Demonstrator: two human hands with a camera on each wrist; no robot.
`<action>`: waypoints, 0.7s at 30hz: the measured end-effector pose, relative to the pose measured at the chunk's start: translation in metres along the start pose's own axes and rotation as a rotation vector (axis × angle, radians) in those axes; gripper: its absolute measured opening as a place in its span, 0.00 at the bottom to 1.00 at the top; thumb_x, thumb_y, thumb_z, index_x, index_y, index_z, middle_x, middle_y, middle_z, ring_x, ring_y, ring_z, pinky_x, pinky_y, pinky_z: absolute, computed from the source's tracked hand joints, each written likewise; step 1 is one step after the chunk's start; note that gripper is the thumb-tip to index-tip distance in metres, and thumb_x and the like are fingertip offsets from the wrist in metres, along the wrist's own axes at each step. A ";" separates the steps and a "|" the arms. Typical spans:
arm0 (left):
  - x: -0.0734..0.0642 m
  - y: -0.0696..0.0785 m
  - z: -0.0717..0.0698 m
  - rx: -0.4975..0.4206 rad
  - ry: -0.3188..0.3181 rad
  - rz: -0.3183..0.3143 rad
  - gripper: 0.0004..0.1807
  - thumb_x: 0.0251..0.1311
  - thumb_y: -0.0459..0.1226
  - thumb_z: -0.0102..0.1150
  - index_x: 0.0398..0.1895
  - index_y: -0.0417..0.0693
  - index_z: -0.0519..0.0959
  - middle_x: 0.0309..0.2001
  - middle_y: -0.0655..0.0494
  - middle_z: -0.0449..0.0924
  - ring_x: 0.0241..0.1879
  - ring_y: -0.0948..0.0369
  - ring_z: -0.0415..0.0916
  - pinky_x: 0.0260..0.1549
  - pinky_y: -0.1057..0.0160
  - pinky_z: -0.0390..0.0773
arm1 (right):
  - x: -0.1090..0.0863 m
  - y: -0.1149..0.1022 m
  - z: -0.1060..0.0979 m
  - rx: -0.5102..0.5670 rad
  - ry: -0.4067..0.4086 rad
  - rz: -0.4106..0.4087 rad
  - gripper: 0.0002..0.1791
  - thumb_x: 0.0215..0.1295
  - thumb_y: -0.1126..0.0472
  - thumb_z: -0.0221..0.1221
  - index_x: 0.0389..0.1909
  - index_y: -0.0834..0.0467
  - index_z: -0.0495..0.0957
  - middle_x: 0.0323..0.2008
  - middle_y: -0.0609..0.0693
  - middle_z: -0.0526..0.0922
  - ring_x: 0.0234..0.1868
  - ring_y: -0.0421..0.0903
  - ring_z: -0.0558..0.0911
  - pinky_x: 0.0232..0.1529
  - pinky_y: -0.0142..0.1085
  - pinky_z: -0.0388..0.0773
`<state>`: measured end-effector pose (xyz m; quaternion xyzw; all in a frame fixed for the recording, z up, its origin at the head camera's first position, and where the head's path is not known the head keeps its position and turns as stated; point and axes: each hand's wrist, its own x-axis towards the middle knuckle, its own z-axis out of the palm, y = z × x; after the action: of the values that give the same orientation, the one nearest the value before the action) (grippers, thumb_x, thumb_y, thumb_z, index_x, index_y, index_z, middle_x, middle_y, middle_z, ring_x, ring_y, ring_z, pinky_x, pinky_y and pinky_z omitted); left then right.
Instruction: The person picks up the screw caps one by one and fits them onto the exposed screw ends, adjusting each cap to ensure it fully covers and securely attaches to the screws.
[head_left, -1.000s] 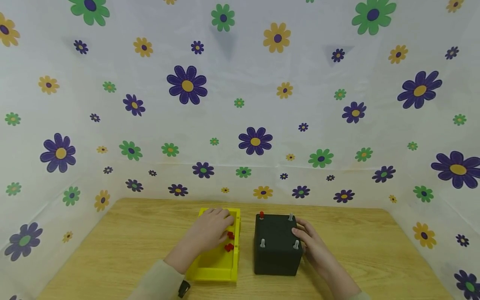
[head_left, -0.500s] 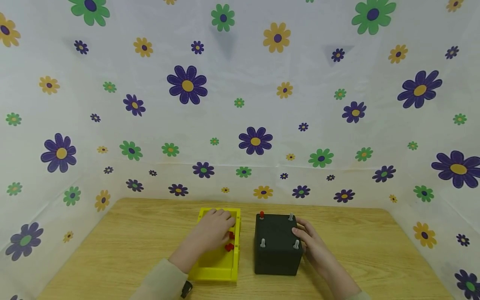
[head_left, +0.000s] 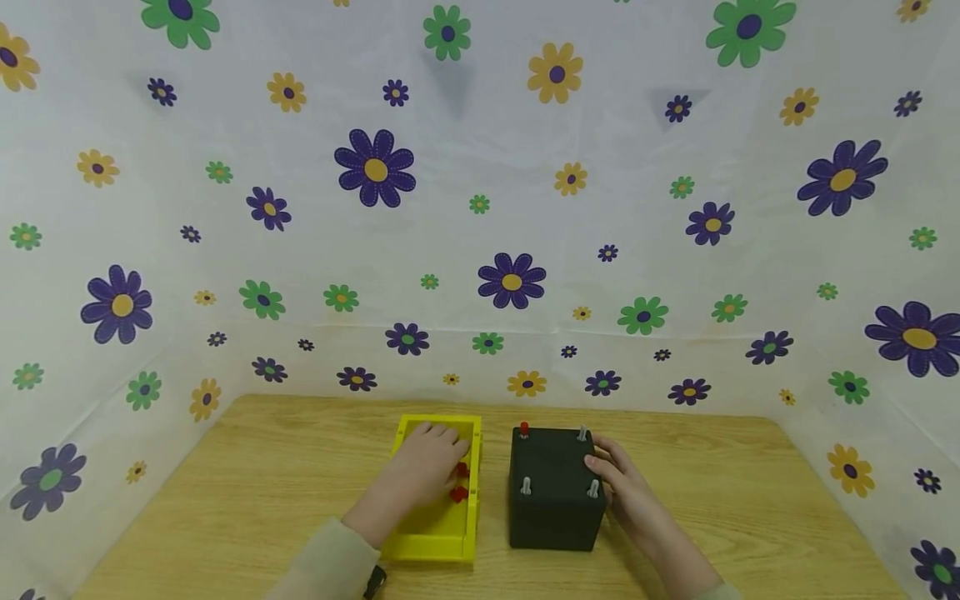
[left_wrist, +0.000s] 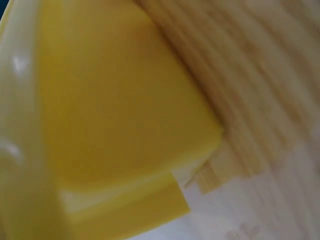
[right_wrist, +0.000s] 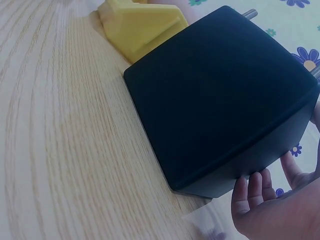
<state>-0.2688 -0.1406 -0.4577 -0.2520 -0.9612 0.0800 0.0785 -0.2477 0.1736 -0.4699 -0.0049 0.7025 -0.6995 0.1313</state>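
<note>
In the head view my left hand (head_left: 426,462) reaches down into a yellow tray (head_left: 431,548), palm down with the fingers bent into it. Its fingertips are hidden, and I cannot tell what they hold. Two small red pieces (head_left: 459,494) lie beside it along the tray's right wall. My right hand (head_left: 633,496) rests against the right side of a black box (head_left: 555,525), thumb at the top edge. In the right wrist view its fingertips (right_wrist: 255,187) touch the box's side. Metal posts (head_left: 526,486) stand at the box's corners; the far left one bears a red cap (head_left: 524,428).
The tray and box stand side by side on a wooden table (head_left: 712,467), with a narrow gap between them. A white flower-printed sheet (head_left: 480,233) closes off the back and sides. The left wrist view shows mostly the blurred yellow tray wall (left_wrist: 120,100).
My left hand has shifted slightly right and toward me inside the tray, its forearm following. The right hand and black box have stayed put.
</note>
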 end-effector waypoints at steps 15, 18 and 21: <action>0.001 0.007 0.005 0.100 0.026 0.003 0.15 0.67 0.50 0.71 0.47 0.52 0.85 0.42 0.55 0.85 0.48 0.56 0.81 0.55 0.55 0.80 | 0.000 -0.002 -0.001 -0.011 -0.023 0.014 0.34 0.79 0.51 0.53 0.80 0.55 0.55 0.81 0.63 0.58 0.76 0.60 0.66 0.68 0.45 0.71; 0.002 0.007 0.005 0.101 0.020 0.001 0.15 0.67 0.51 0.71 0.48 0.52 0.86 0.42 0.55 0.85 0.47 0.56 0.81 0.56 0.55 0.80 | 0.001 -0.002 0.000 -0.008 -0.017 0.013 0.34 0.79 0.51 0.53 0.80 0.55 0.56 0.80 0.63 0.59 0.75 0.59 0.67 0.64 0.41 0.73; 0.002 0.007 0.006 0.110 0.013 -0.002 0.16 0.67 0.51 0.71 0.47 0.52 0.86 0.42 0.55 0.85 0.48 0.56 0.81 0.56 0.55 0.81 | 0.001 -0.001 0.000 -0.008 -0.013 0.009 0.34 0.79 0.52 0.53 0.80 0.56 0.57 0.80 0.63 0.60 0.75 0.58 0.67 0.62 0.39 0.73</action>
<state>-0.2687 -0.1341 -0.4650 -0.2470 -0.9550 0.1311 0.0984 -0.2488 0.1738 -0.4690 -0.0069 0.7045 -0.6959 0.1391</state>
